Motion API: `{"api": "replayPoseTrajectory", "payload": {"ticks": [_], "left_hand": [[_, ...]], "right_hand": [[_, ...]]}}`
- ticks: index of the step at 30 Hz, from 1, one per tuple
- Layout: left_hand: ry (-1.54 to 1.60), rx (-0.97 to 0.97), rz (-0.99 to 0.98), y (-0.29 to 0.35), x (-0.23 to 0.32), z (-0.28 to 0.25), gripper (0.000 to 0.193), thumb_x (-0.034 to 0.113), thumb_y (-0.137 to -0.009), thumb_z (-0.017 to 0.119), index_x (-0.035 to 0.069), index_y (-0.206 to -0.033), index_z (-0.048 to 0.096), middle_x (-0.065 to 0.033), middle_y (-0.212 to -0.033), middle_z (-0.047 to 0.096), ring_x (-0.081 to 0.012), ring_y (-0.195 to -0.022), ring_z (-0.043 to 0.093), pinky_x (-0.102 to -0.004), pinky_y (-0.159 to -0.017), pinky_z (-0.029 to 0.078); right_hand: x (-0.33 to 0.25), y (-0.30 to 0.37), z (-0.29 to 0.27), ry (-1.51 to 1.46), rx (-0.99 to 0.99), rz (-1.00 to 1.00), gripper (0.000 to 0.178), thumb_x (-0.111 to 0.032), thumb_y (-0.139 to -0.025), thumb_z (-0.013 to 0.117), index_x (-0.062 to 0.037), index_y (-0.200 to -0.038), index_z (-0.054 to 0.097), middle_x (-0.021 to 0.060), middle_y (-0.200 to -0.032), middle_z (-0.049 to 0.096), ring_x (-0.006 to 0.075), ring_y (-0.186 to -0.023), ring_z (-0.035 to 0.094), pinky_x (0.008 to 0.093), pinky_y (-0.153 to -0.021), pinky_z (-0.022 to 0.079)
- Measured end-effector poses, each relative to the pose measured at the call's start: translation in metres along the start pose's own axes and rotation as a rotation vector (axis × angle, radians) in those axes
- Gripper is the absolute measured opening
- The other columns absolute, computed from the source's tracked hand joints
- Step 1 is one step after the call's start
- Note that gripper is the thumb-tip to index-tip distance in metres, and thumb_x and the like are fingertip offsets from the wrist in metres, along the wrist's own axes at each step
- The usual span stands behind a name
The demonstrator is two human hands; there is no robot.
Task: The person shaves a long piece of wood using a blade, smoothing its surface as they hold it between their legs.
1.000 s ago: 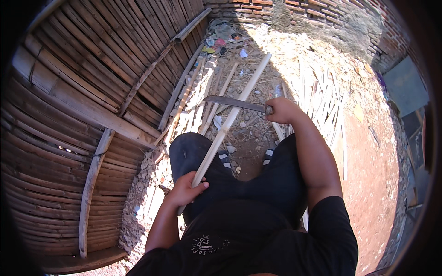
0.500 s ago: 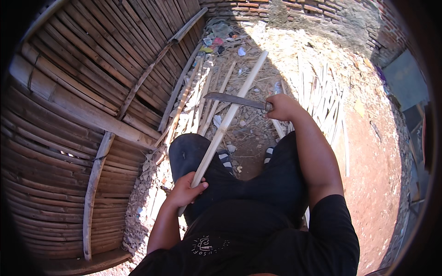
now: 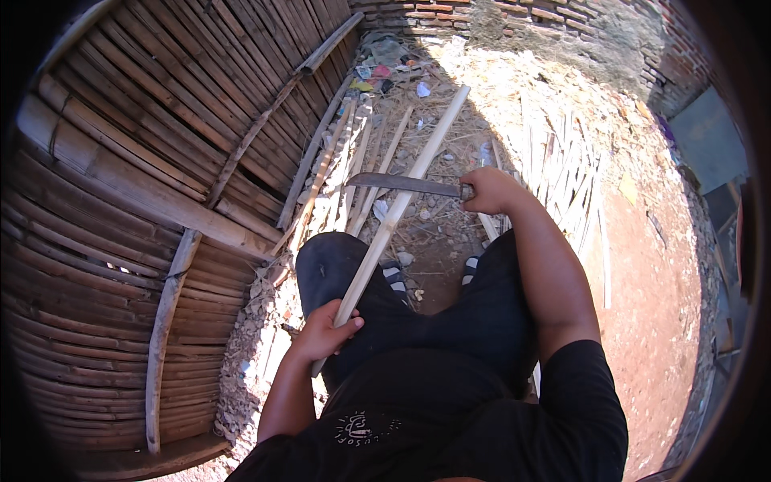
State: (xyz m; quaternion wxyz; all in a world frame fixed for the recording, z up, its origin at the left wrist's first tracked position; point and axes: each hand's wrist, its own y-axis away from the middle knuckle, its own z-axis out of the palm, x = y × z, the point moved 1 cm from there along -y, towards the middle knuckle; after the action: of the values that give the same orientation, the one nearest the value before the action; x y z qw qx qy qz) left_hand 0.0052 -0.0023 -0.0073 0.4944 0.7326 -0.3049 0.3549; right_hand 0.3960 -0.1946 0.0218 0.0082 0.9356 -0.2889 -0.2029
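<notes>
A long pale strip of split bamboo or wood [image 3: 395, 215] slants from my left thigh up and away to the right. My left hand [image 3: 326, 330] is closed round its near end beside my left thigh. In my right hand [image 3: 488, 191] is the handle of a machete [image 3: 405, 184], whose dark blade lies across the strip, its tip pointing left. Whether the blade bites into the strip or only rests on it, I cannot tell. My right fingers are wrapped round the handle, above my right knee.
A bamboo slat wall [image 3: 120, 265] rises close on my left. Several loose strips [image 3: 554, 181] lie on the ground at the right, with more strips [image 3: 353, 165] at the left. Scraps of litter [image 3: 377, 72] lie farther off, before a brick wall [image 3: 554, 20]. My sandalled feet stand below the strip.
The machete has shifted slightly left and nearer to me along the strip, and its blade is more level. My left hand has hardly moved.
</notes>
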Motion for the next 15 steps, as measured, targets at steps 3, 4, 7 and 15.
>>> {"api": "replayPoseTrajectory", "payload": {"ticks": [3, 4, 7, 15], "left_hand": [[0.007, -0.009, -0.011, -0.001, 0.001, 0.000, 0.032, 0.028, -0.094, 0.075, 0.004, -0.110, 0.061, -0.0020, -0.074, 0.061, -0.0085, -0.050, 0.052, -0.0256, -0.045, 0.043], [0.012, -0.015, -0.012, -0.001, 0.002, 0.000, 0.032, 0.028, -0.094, 0.075, 0.004, -0.110, 0.061, -0.0020, -0.074, 0.061, -0.0085, -0.050, 0.052, -0.0256, -0.045, 0.043], [0.018, -0.025, 0.000, -0.002, 0.001, 0.000, 0.029, 0.025, -0.095, 0.073, 0.005, -0.111, 0.060, -0.0015, -0.073, 0.060, -0.0082, -0.048, 0.050, -0.0255, -0.044, 0.041], [0.010, -0.001, 0.012, 0.000, -0.001, -0.001, 0.028, 0.026, -0.095, 0.072, 0.006, -0.110, 0.060, -0.0010, -0.074, 0.059, -0.0077, -0.048, 0.050, -0.0251, -0.043, 0.041]], "right_hand": [[0.011, 0.000, -0.005, 0.026, 0.020, 0.061, 0.055, -0.030, -0.073, 0.079, -0.0064, -0.122, 0.070, 0.0202, -0.107, 0.073, 0.0364, -0.105, 0.069, 0.0451, -0.092, 0.055], [0.012, 0.000, -0.003, 0.018, 0.021, 0.037, 0.055, -0.030, -0.073, 0.079, -0.0062, -0.122, 0.070, 0.0203, -0.107, 0.073, 0.0362, -0.105, 0.069, 0.0450, -0.092, 0.055], [0.010, -0.001, 0.009, -0.001, 0.021, -0.063, 0.052, -0.031, -0.072, 0.080, -0.0051, -0.116, 0.071, 0.0203, -0.100, 0.072, 0.0370, -0.100, 0.069, 0.0458, -0.088, 0.054], [-0.007, -0.004, 0.004, 0.007, -0.085, -0.066, 0.055, -0.035, -0.074, 0.080, -0.0078, -0.121, 0.071, 0.0191, -0.106, 0.073, 0.0368, -0.105, 0.069, 0.0465, -0.091, 0.054]]}}
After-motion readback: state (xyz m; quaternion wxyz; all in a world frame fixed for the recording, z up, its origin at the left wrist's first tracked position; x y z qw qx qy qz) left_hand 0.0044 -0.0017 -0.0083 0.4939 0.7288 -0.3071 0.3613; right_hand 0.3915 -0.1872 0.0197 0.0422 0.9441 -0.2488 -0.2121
